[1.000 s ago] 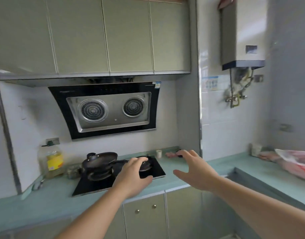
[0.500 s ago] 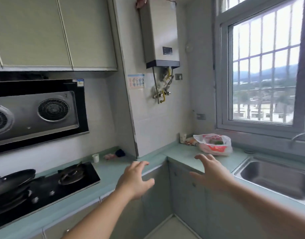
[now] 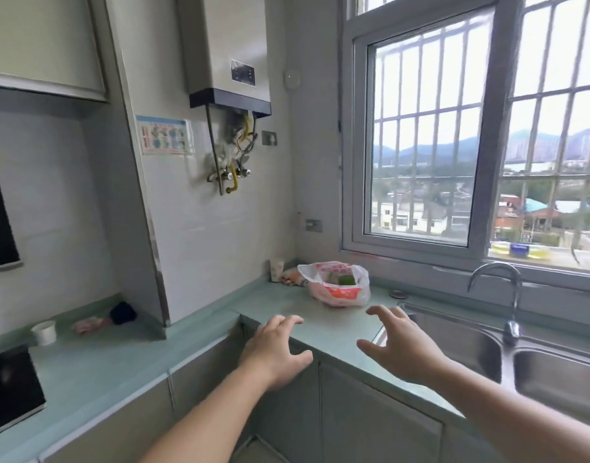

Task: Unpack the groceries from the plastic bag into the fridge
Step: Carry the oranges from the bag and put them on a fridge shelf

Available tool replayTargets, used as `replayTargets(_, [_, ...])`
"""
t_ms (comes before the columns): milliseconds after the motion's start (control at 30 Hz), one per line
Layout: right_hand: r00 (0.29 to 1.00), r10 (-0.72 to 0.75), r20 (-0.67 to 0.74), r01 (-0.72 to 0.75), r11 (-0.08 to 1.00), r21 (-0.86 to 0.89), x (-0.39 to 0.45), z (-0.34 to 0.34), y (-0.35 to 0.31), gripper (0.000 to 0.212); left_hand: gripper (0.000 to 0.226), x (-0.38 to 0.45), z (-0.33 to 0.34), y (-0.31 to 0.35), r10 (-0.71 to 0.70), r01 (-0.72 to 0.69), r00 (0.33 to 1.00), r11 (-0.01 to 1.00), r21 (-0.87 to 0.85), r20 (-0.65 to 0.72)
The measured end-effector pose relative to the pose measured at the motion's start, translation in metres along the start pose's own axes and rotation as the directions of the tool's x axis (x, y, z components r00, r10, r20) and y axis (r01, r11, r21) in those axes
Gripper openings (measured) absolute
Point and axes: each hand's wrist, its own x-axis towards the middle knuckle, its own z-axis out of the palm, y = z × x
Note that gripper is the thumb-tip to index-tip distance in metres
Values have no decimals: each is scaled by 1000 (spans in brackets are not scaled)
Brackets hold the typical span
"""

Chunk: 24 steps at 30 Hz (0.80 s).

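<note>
We locate the plastic bag (image 3: pixel 337 286) on the table (image 3: pixel 126 355), in the corner below the window (image 3: pixel 430 135) and just left of the sink (image 3: pixel 460 345). Green and red contents show through its open mouth. Our left hand (image 3: pixel 276 352) and right hand (image 3: pixel 398 345) are raised in front of the bag, apart from it, fingers spread and loosely bent, holding nothing. A cup (image 3: pixel 276 269) stands behind the bag, against the wall.

Translucent white plastic bag (image 3: pixel 337 285) with red print, pale teal countertop (image 3: pixel 126 355), steel-grey sink (image 3: pixel 454 342)
</note>
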Motion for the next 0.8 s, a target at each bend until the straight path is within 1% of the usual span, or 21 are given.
replayTargets(100, [1000,23,7,-23,999,-37,50,15,-1,65,60,55,7,-22,25,-25,1000,1000,-8,2])
replayTargets(233, [998,51,20,-49,994,-93,117,42,-3,62,60,129,15,-62,19,-17,999,999,-38,37])
replayTargets(333, [996,83,27,-80,992,-99,159,63,1,62,60,178,24,-88,27,-25,997,999,-44,67])
replayTargets(467, [992,120,46,-114,986,-118,209,81,13,62,59,235,36,-107,41,-36,994,998,-56,98])
replayTargets(567, [986,162,29,-158,983,-89,252,90,31,61,59,283,48,-113,68,-61,992,996,-66,104])
replayTargets(667, [984,174,32,-172,983,-63,295,103,54,61,57,330,66,-115,81,-73,989,995,-67,125])
replayTargets(800, [975,224,14,-224,973,58,360,126,94,60,58,399,93,-116,89,-88,981,996,-15,172])
